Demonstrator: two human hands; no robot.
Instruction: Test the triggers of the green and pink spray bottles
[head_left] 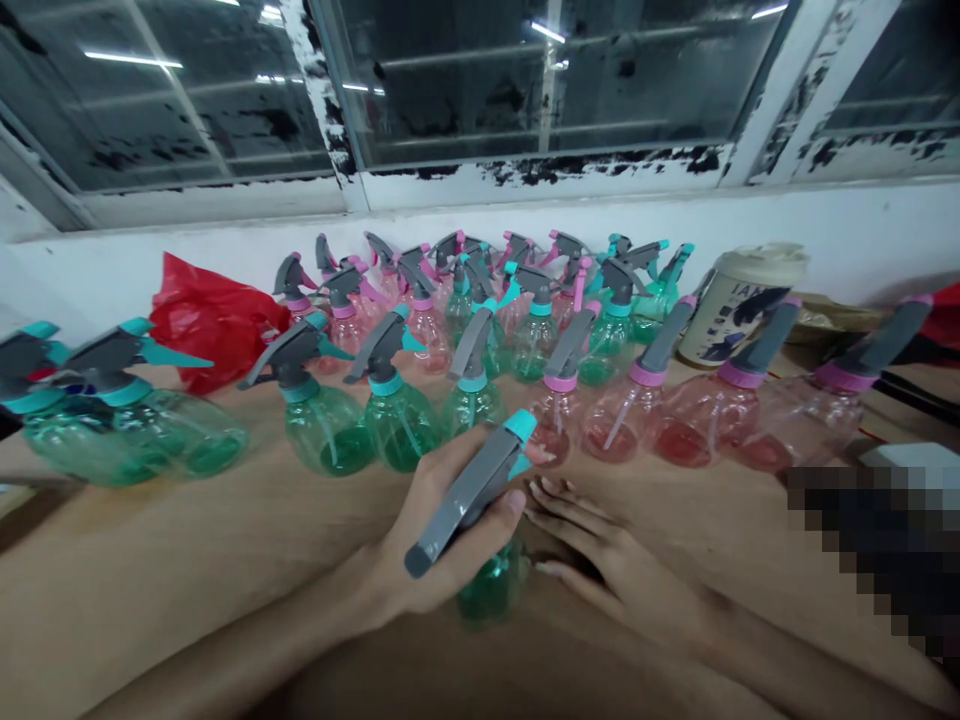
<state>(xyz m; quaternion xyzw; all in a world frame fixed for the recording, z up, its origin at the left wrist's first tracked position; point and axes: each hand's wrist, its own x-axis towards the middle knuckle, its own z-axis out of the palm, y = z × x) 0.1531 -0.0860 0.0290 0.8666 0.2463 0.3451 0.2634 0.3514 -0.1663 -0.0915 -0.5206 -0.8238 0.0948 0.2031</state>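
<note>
My left hand (439, 530) is closed round the grey spray head (469, 490) of a green spray bottle (491, 590), thumb over the trigger. The head has a teal nozzle tip. My right hand (600, 560) rests against the bottle's green body from the right, its fingers curled round it. The bottle stands on the wooden table (187, 560) in front of me.
Behind my hands stand several green spray bottles (397, 420) and pink spray bottles (622, 420), in rows reaching back to the white wall. A red plastic bag (210, 320) lies at the left and a paper cup (739, 300) at the right, below a window.
</note>
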